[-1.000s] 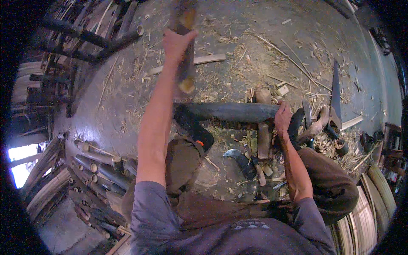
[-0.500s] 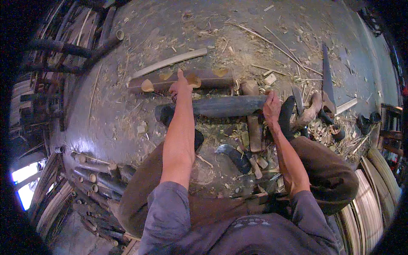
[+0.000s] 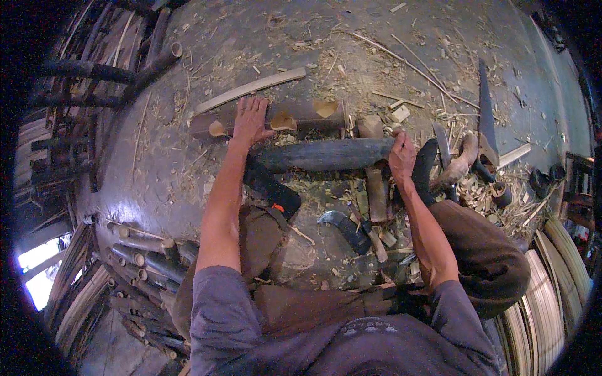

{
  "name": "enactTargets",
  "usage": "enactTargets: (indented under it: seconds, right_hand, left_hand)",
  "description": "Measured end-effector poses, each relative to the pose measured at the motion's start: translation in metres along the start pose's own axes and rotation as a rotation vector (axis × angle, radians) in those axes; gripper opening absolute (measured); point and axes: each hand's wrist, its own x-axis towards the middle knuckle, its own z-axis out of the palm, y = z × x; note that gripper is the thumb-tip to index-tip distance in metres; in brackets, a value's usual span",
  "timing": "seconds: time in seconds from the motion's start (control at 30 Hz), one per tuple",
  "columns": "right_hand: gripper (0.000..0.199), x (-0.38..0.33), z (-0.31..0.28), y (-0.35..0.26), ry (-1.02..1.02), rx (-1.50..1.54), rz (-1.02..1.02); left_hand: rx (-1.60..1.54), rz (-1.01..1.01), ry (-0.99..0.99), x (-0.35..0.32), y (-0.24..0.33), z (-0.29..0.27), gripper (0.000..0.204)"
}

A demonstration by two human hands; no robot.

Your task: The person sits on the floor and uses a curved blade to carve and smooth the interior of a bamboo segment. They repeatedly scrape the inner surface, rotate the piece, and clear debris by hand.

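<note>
My left hand (image 3: 251,122) lies open, palm down and fingers spread, on a brown bamboo-like tube (image 3: 307,117) with scooped cuts showing pale inner material. One pale cut (image 3: 283,121) shows beside the thumb; whatever is under the palm is hidden. Nearer to me, a thick dark grey pole (image 3: 332,155) lies crosswise, roughly parallel to the tube. My right hand (image 3: 402,155) is closed at the pole's right end, beside my dark-covered right foot (image 3: 424,166). What its fingers hold, if anything, I cannot make out.
A curved-blade knife (image 3: 346,230) lies between my legs. On the right are an upright blade (image 3: 442,143) and a handsaw (image 3: 485,113). A pale split strip (image 3: 251,89) lies beyond the tube. Shavings litter the floor; bamboo lengths (image 3: 132,254) are stacked at left.
My left hand has shifted left along the brown tube and gone from a pointing finger to a spread palm. My left leg has shifted too. The right hand stays nearly still.
</note>
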Motion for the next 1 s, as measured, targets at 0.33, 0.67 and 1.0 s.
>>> enactTargets:
  seconds: [0.33, 0.67, 1.0]
  right_hand:
    - [0.037, 0.002, 0.002, 0.005, 0.024, -0.057, -0.001]
    - [0.038, -0.001, 0.001, -0.003, 0.047, 0.009, -0.027]
    - [0.037, 0.003, 0.0, 0.006, 0.023, -0.059, -0.095]
  left_hand:
    - [-0.227, -0.126, -0.341, 0.017, 0.019, -0.01, 0.103]
    - [-0.146, -0.155, -0.19, 0.026, 0.032, -0.014, 0.098]
    - [-0.21, -0.146, -0.097, 0.044, 0.022, 0.019, 0.099]
